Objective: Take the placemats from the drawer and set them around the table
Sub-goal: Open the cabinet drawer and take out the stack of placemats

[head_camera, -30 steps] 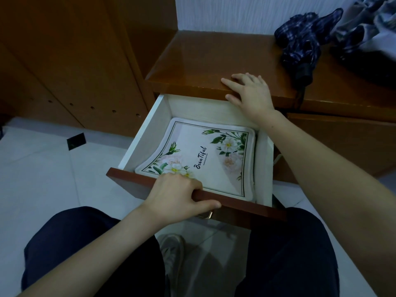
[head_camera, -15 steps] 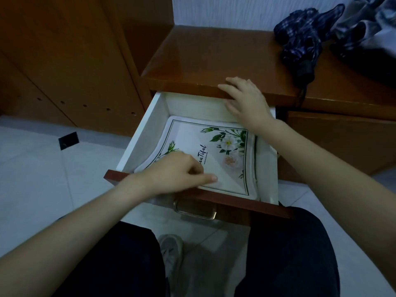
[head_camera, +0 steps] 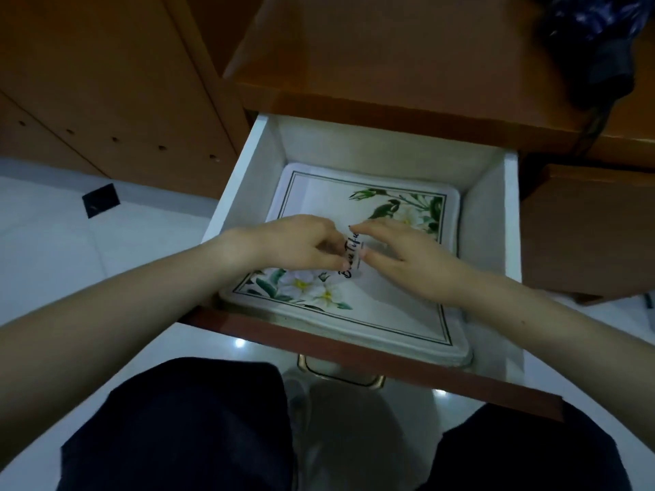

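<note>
A stack of white placemats (head_camera: 400,313) with green and white flower prints and black script lies flat in the open drawer (head_camera: 244,178). Both hands are inside the drawer, over the middle of the top mat. My left hand (head_camera: 297,244) has its fingers curled down onto the mat. My right hand (head_camera: 400,256) lies on the mat with fingers stretched toward the left hand. Their fingertips nearly meet over the script. I cannot tell whether either hand has hold of the mat.
The drawer has white walls, a brown front (head_camera: 372,359) and a brass handle (head_camera: 340,377). Above it is a brown wooden top (head_camera: 372,65) with a dark folded umbrella (head_camera: 602,47) at the right. A wooden cabinet stands at left, and the floor is white tile (head_camera: 71,260).
My left hand left the drawer front and moved onto the mat. My right hand came off the wooden top and dropped into the drawer beside it. The view moved closer.
</note>
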`<move>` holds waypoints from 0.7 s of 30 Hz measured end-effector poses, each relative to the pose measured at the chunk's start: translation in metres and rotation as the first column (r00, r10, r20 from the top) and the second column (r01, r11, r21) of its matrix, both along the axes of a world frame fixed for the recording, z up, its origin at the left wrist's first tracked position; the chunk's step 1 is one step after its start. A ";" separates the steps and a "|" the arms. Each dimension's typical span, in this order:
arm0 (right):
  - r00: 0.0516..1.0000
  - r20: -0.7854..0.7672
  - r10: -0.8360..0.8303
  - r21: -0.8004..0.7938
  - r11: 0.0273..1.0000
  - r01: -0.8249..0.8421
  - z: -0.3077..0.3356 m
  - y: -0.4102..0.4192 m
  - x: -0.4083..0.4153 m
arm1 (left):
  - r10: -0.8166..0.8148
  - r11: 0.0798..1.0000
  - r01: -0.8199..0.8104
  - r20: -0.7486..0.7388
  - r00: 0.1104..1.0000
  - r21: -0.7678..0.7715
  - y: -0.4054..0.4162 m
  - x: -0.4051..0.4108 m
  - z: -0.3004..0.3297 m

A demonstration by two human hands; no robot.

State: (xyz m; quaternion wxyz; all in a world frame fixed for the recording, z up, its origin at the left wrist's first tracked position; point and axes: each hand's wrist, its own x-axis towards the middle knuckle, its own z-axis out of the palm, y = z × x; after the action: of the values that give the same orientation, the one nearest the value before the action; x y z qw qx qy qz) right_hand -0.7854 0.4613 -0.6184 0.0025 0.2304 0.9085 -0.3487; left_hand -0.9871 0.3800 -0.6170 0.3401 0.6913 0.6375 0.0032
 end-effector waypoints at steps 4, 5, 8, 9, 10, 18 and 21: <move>0.993 0.114 0.014 -0.098 0.995 -0.003 -0.002 -0.006 0.005 | 0.047 0.999 -0.045 0.082 0.996 -0.021 -0.004 0.000 -0.001; 0.989 0.147 0.033 -0.094 0.995 -0.019 -0.002 -0.007 0.006 | 0.040 0.999 -0.038 0.079 0.996 -0.021 -0.004 -0.001 0.001; 0.967 0.232 0.108 -0.094 0.992 -0.088 0.007 -0.013 0.006 | 0.059 0.991 -0.047 0.095 0.994 -0.124 -0.010 -0.003 0.015; 0.966 0.241 0.091 -0.126 0.990 -0.062 0.011 -0.016 0.007 | 0.068 0.984 -0.050 0.099 0.993 -0.173 -0.011 -0.004 0.020; 0.967 0.247 0.066 -0.167 0.986 -0.025 0.016 -0.020 0.007 | 0.070 0.976 -0.050 0.090 0.993 -0.211 -0.011 -0.004 0.026; 0.912 0.392 0.121 -0.364 0.931 0.033 0.049 -0.046 0.008 | 0.002 0.899 0.041 0.097 0.995 -0.436 -0.025 -0.001 0.055; 0.901 0.412 0.134 -0.324 0.946 0.007 0.053 -0.055 0.000 | -0.002 0.869 0.075 0.149 0.989 -0.489 -0.034 -0.001 0.057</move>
State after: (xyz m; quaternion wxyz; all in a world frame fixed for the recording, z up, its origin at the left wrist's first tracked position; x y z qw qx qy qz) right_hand -0.7852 0.4066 -0.5650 0.2507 0.2678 0.8246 -0.4307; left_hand -0.9880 0.3462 -0.5603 0.5501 0.5923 0.5771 -0.1166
